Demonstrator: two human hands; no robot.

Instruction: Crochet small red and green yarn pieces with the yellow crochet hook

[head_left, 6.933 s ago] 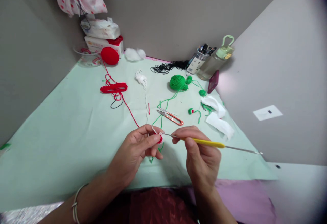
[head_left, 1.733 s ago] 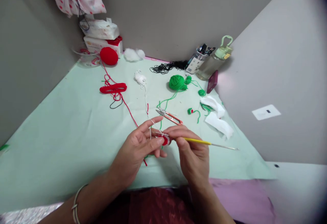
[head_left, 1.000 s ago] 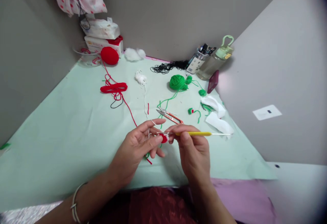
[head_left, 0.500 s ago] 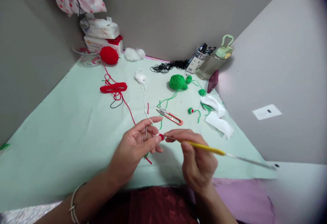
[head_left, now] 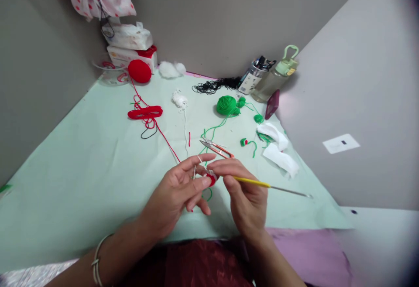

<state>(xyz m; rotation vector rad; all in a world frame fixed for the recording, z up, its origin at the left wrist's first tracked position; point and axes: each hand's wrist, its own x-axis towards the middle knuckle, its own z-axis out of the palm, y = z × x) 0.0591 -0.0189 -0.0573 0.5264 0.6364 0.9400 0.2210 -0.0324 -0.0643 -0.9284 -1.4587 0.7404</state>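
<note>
Between thumb and fingers, my left hand pinches a small red and white crochet piece. White yarn runs over its raised index finger from a loose white bundle on the table. My right hand is closed round the yellow handle of a crochet hook, whose free metal end points right. The hook's working tip meets the piece and is mostly hidden by my fingers. Just beyond my hands lie thread snips with an orange handle.
Red yarn and a red ball lie at left. A green yarn ball, black yarn, a bottle and a pen holder stand farther back. White paper strips rest at right.
My right hand has moved left, closer to my left hand, and the hook has swung with it. The crochet piece has turned to show more red. My left hand has shifted slightly right.
</note>
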